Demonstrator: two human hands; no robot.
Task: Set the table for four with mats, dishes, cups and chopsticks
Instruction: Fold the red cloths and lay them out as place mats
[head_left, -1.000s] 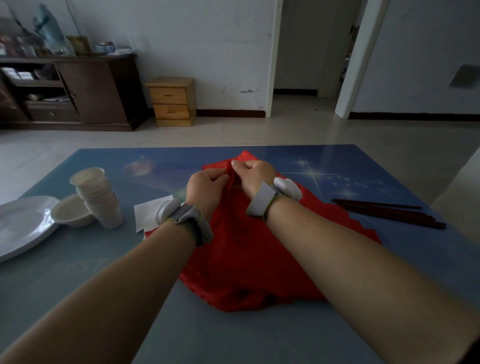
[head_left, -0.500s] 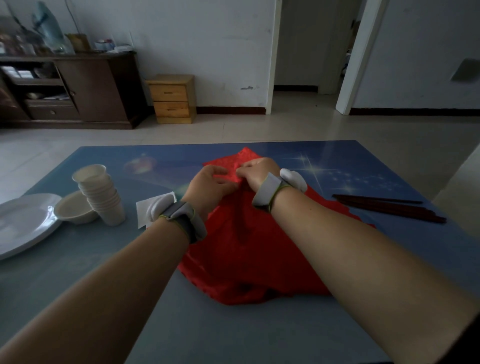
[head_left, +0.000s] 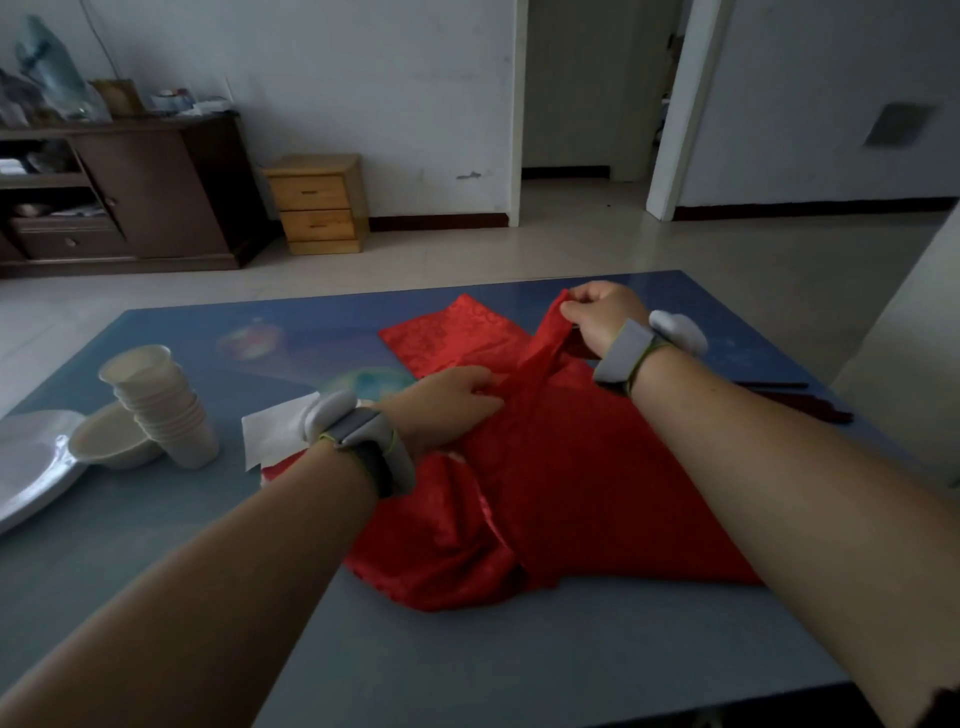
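A pile of red cloth mats (head_left: 571, 493) lies in the middle of the blue table (head_left: 467, 665). My right hand (head_left: 602, 317) pinches a corner of the top mat and holds it up off the pile at the far right. My left hand (head_left: 447, 400) pinches the same cloth lower down, near the pile's left side. One flat red mat (head_left: 447, 332) shows beyond the hands. A stack of white paper cups (head_left: 161, 400) leans by a white bowl (head_left: 109, 441) and a white plate (head_left: 26, 467) at the left. Dark chopsticks (head_left: 795, 400) lie at the right, partly behind my right arm.
A white paper napkin (head_left: 272, 434) lies just left of my left wrist. Beyond the table stand a dark cabinet (head_left: 130, 197) and a small wooden drawer unit (head_left: 319, 205) against the wall. A doorway (head_left: 587, 88) opens at the back.
My hands were together at the pile's far edge. My right hand has since moved right and up, lifting a corner of the top mat; my left hand stayed low on the cloth.
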